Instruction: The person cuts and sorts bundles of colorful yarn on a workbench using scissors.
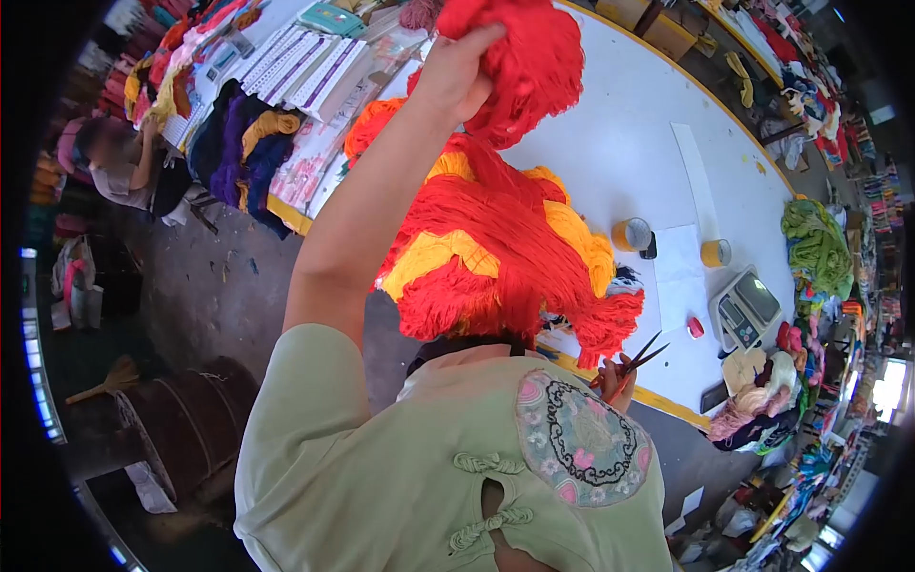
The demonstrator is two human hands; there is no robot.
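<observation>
My left hand is raised at the top of the view, closed round a bundle of red yarn. Under it a large pile of red yarn and orange-yellow yarn lies over the near edge of the white table. At the lower right of the pile my right hand is closed on dark scissors, whose blades are apart and point up and right. Loose red strands hang beside that hand, and much of it is hidden behind my shirt.
Two tape rolls, a digital scale and a small red object are on the table to the right. Printed cards stand at the upper left. Another person sits at the far left, near a metal drum.
</observation>
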